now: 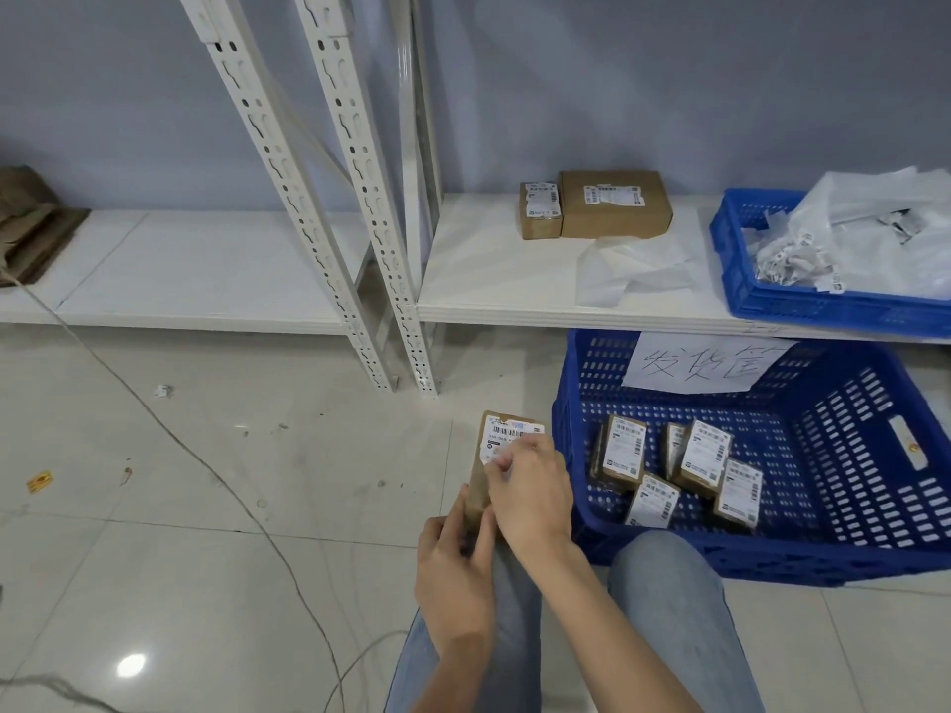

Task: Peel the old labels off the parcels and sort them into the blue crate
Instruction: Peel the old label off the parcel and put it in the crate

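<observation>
Parcel [486, 468], small and brown, upright over the floor just left of the blue crate [833, 553], gripped at its lower end by the left hand [455, 573], with the right hand [530, 486] pinching the white label [507, 440] on its face. Five labelled parcels [674, 468] lying inside that crate, under a handwritten paper sign [705, 362]. Two more boxes [592, 203] on the white shelf [489, 280] behind, beside a second blue crate [741, 280] of white scraps.
</observation>
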A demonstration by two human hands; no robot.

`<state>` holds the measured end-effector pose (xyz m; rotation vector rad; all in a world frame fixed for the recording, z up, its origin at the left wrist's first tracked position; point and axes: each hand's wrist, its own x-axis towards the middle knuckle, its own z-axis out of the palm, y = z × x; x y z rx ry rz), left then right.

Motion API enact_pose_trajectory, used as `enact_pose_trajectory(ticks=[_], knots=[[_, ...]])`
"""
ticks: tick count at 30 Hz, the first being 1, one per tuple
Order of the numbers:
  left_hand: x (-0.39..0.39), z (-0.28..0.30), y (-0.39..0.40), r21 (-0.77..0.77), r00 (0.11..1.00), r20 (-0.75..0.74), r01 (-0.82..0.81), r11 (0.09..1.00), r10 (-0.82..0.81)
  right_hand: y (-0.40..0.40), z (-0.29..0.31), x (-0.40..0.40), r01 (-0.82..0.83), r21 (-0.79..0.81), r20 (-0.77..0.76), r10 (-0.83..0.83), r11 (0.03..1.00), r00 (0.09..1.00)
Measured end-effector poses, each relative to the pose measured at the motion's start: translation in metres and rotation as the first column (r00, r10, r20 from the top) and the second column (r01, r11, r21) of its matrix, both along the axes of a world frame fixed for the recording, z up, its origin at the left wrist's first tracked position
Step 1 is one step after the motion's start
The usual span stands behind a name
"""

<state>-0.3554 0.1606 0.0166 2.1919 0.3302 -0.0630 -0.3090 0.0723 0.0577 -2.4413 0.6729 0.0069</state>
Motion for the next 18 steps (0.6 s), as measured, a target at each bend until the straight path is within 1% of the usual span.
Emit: enact_pose_trajectory(ticks=[2, 7, 12, 15, 18], knots=[[-0.001, 0.000, -0.001, 0.001, 1.000, 0.001, 0.008, 1.000, -0.008, 0.001, -0.003, 0.003, 0.011, 0.019, -0.020, -0.010, 1.000, 1.000], [-0.001, 0.004, -0.003, -0.012, 1.000, -0.009, 0.025, 1.000, -0.025, -0.001, -0.007, 0.005, 0.053, 0.035, -0.007, -0.053, 0.998, 0.999], [-0.002, 0.007, -0.004, -0.063, 1.000, -0.003, 0.025, 0.998, -0.025, -0.008, -0.002, 0.003, 0.088, 0.131, -0.055, -0.081, 0.987, 0.995], [-0.002, 0.006, -0.003, -0.050, 1.000, 0.016, 0.028, 0.998, -0.027, -0.011, 0.002, 0.002, 0.136, 0.184, -0.073, -0.125, 0.973, 0.989], [-0.001, 0.005, -0.004, -0.037, 1.000, 0.017, 0.022, 0.999, -0.021, -0.013, 0.007, 0.002, 0.149, 0.235, -0.075, -0.135, 0.960, 0.988]])
